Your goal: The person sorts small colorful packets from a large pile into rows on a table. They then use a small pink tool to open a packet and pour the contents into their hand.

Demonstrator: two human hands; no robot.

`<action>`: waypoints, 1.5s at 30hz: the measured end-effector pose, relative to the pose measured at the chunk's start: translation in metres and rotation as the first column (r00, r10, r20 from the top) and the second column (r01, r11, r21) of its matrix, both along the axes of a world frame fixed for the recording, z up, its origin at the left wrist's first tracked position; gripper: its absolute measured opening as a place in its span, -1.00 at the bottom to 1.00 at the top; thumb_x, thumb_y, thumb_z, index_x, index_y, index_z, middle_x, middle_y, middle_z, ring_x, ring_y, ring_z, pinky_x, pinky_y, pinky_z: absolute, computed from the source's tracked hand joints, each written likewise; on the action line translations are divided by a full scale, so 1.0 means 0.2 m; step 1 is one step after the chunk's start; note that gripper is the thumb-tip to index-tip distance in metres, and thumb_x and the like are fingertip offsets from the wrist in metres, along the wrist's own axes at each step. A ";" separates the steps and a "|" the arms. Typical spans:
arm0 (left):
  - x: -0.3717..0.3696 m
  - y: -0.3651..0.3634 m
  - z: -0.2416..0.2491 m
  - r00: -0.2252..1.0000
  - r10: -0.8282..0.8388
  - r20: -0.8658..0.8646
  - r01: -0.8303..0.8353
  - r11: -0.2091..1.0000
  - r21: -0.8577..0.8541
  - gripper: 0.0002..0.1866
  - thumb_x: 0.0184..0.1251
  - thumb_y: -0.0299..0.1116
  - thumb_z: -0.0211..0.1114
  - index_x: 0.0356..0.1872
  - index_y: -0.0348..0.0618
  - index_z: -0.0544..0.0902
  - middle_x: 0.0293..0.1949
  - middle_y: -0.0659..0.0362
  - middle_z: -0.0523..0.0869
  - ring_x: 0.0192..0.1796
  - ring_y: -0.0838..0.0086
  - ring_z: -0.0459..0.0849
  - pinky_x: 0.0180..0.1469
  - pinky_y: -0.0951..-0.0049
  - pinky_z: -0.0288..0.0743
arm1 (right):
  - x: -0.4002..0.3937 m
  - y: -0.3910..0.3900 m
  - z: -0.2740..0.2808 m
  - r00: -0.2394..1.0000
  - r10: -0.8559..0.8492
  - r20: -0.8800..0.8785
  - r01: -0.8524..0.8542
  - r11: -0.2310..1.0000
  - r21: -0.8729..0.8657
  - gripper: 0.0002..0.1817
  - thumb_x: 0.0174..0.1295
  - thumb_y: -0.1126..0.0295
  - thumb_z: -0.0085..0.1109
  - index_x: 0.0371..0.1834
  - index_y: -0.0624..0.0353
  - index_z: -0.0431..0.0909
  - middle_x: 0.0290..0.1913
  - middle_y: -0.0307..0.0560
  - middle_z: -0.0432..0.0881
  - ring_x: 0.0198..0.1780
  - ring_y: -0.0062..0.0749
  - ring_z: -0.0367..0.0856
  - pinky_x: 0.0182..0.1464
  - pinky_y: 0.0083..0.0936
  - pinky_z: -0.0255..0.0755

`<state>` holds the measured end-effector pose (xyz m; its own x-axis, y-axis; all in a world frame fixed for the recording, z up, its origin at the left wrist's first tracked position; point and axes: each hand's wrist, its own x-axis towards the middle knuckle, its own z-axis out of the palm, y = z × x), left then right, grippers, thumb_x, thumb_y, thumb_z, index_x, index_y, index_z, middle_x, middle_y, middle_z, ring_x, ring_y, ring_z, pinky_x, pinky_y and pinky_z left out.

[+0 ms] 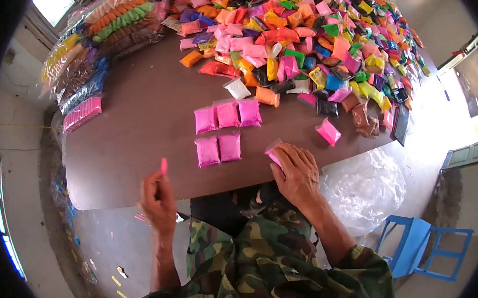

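My left hand [158, 196] is raised near the table's front edge, its fingers closed on a small pink stick [164, 166]. Under the fingers of my right hand [298, 172] is a pink packet [272, 151], gripped at the table's front. Between my hands, pink packets lie in two rows: three in the back row [227, 115] and two in the front row [218, 149]. Another pink packet [328, 132] rests by itself, beyond my right hand.
A large heap of colourful small packets [291, 36] covers the far part of the brown table [122, 157]. Clear bags of sorted packets [114, 24] stand at the left. Crumpled clear plastic [363, 191] and a blue stool [415, 247] are at the right.
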<state>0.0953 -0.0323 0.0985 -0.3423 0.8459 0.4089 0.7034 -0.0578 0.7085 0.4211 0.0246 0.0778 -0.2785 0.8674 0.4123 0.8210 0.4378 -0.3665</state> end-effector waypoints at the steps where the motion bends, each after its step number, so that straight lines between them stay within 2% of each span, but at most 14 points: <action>1: 0.07 -0.02 0.01 0.999 -0.052 0.011 0.052 0.999 -0.002 -0.85 0.62 -0.43 0.29 0.04 -0.25 0.72 -0.44 0.31 0.56 -0.42 0.67 0.46 -0.38 0.53 0.35 | 0.00 0.00 0.00 1.000 -0.008 -0.017 0.009 1.000 0.030 -0.61 0.34 0.37 0.38 0.22 0.15 0.62 0.19 -0.03 0.67 0.26 -0.06 0.66 0.31 -0.11 0.46; 3: 0.21 -0.05 0.02 0.980 -0.193 0.054 0.196 0.979 -0.055 -0.88 0.56 -0.47 0.34 0.01 -0.23 0.73 -0.45 0.25 0.61 -0.46 0.63 0.49 -0.40 0.50 0.38 | 0.00 -0.01 0.00 0.998 -0.027 -0.053 0.032 0.995 0.093 -0.64 0.39 0.38 0.35 0.22 0.16 0.63 0.12 0.04 0.70 0.17 -0.01 0.71 0.21 -0.18 0.53; 6: 0.41 -0.04 0.03 0.932 -0.329 0.151 0.343 0.936 -0.080 -0.89 0.52 -0.51 0.38 -0.03 -0.25 0.72 -0.46 0.21 0.64 -0.48 0.62 0.51 -0.42 0.47 0.41 | -0.01 -0.05 -0.01 0.877 -0.113 -0.468 0.071 0.992 -0.106 -0.66 0.53 0.36 0.25 0.30 0.19 0.64 0.05 -0.02 0.74 -0.01 -0.20 0.78 0.00 -0.32 0.63; 8: 0.50 -0.03 0.02 0.902 -0.370 0.222 0.398 0.912 -0.098 -0.89 0.52 -0.49 0.39 -0.04 -0.27 0.72 -0.43 0.18 0.68 -0.44 0.62 0.55 -0.38 0.47 0.45 | 0.01 -0.08 -0.01 0.761 -0.220 -0.611 0.019 0.948 -0.317 -0.64 0.62 0.32 0.15 0.36 0.22 0.62 0.04 -0.12 0.74 -0.08 -0.39 0.76 -0.10 -0.38 0.65; 12: 0.61 0.03 0.04 0.881 -0.375 0.289 0.418 0.903 -0.102 -0.83 0.54 -0.41 0.41 -0.03 -0.30 0.71 -0.35 0.11 0.76 -0.37 0.61 0.63 -0.31 0.48 0.52 | -0.05 -0.17 0.10 0.271 -0.523 -0.808 -0.318 0.744 -0.588 -0.58 0.72 0.24 0.03 0.43 0.28 0.58 0.05 -0.27 0.71 -0.06 -0.64 0.65 -0.07 -0.46 0.66; 15: 0.67 0.09 0.05 0.860 -0.399 0.318 0.439 0.896 -0.065 -0.83 0.53 -0.41 0.44 -0.03 -0.29 0.72 -0.43 0.12 0.74 -0.42 0.60 0.64 -0.35 0.46 0.52 | -0.09 -0.25 0.07 0.213 -0.562 -0.799 -0.451 0.669 -0.591 -0.55 0.72 0.21 0.02 0.45 0.29 0.56 0.01 -0.23 0.73 -0.06 -0.60 0.67 -0.08 -0.55 0.64; 20: 0.68 0.13 -0.03 0.825 -0.495 0.272 0.531 0.844 -0.076 -0.86 0.51 -0.41 0.46 -0.09 -0.26 0.75 -0.56 0.14 0.67 -0.51 0.63 0.60 -0.42 0.44 0.51 | -0.11 -0.33 0.06 0.300 -0.506 -0.808 -0.486 0.648 -0.586 -0.60 0.66 0.28 0.17 0.39 0.30 0.60 0.06 -0.22 0.72 -0.04 -0.66 0.62 0.03 -0.59 0.56; 26: 0.64 0.12 -0.04 0.624 -0.301 0.721 0.654 0.706 -0.271 -0.77 0.61 -0.27 0.40 -0.14 -0.26 0.77 -0.55 0.31 0.64 -0.49 0.72 0.51 -0.45 0.52 0.36 | -0.02 -0.33 0.03 0.480 -0.409 -0.776 -0.458 0.638 -0.619 -0.65 0.56 0.34 0.31 0.28 0.30 0.67 -0.07 -0.29 0.73 -0.12 -0.69 0.59 -0.05 -0.61 0.55; 29: 0.62 0.13 -0.06 0.554 -0.285 0.782 0.720 0.637 -0.277 -0.71 0.64 -0.22 0.35 -0.15 -0.29 0.75 -0.47 0.32 0.67 -0.43 0.70 0.57 -0.39 0.56 0.44 | 0.00 -0.31 0.04 0.545 -0.388 -0.743 -0.425 0.637 -0.644 -0.70 0.54 0.36 0.32 0.23 0.27 0.71 -0.12 -0.30 0.74 -0.16 -0.67 0.62 -0.09 -0.59 0.56; 31: 0.65 0.13 0.00 0.645 -0.287 0.708 0.645 0.701 -0.304 -0.72 0.65 -0.23 0.34 -0.17 -0.29 0.74 -0.48 0.34 0.65 -0.43 0.70 0.56 -0.39 0.56 0.41 | 0.00 -0.28 0.08 0.614 -0.367 -0.699 -0.353 0.664 -0.659 -0.73 0.50 0.40 0.34 0.18 0.24 0.74 -0.15 -0.25 0.78 -0.20 -0.57 0.71 -0.11 -0.55 0.58; 34: 0.68 0.12 -0.03 0.705 -0.297 0.644 0.560 0.791 -0.249 -0.74 0.66 -0.26 0.33 -0.10 -0.30 0.73 -0.51 0.34 0.62 -0.46 0.71 0.52 -0.41 0.55 0.37 | -0.02 -0.19 0.05 0.854 -0.127 -0.504 0.037 0.982 -0.184 -0.78 0.42 0.45 0.36 0.08 0.19 0.77 -0.14 -0.12 0.82 -0.15 -0.20 0.83 -0.13 -0.41 0.63; 37: 0.68 0.12 -0.03 0.729 -0.324 0.603 0.534 0.820 -0.207 -0.78 0.66 -0.31 0.33 -0.05 -0.31 0.72 -0.53 0.32 0.63 -0.47 0.70 0.53 -0.42 0.52 0.37 | 0.00 -0.07 0.05 0.918 -0.215 -0.335 0.250 0.966 0.067 -0.73 0.33 0.45 0.39 0.09 0.13 0.75 0.00 -0.02 0.80 0.04 0.07 0.80 -0.03 -0.23 0.65; 41: 0.68 0.09 -0.05 0.767 -0.366 0.527 0.516 0.840 -0.167 -0.84 0.62 -0.39 0.35 -0.01 -0.30 0.70 -0.54 0.21 0.63 -0.48 0.64 0.58 -0.43 0.45 0.41 | -0.01 -0.04 -0.08 0.978 -0.205 0.029 0.202 0.976 0.075 -0.58 0.29 0.38 0.43 0.23 0.05 0.66 0.36 -0.07 0.60 0.42 -0.13 0.57 0.28 -0.11 0.48; 45: 0.65 0.09 -0.06 0.871 -0.427 0.243 0.463 0.879 -0.115 -0.88 0.58 -0.43 0.37 -0.03 -0.26 0.72 -0.50 0.07 0.67 -0.51 0.43 0.64 -0.44 0.31 0.46 | -0.01 -0.10 -0.04 0.983 -0.178 0.033 0.177 0.983 0.045 -0.57 0.28 0.35 0.43 0.23 0.07 0.66 0.37 -0.10 0.56 0.40 -0.13 0.55 0.26 -0.12 0.45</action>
<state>0.2255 -0.0147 0.0875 0.0262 0.9766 0.2135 0.4694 -0.2006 0.8599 0.4190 0.0044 0.0693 -0.1375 0.8867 0.4415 0.8997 0.2982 -0.3187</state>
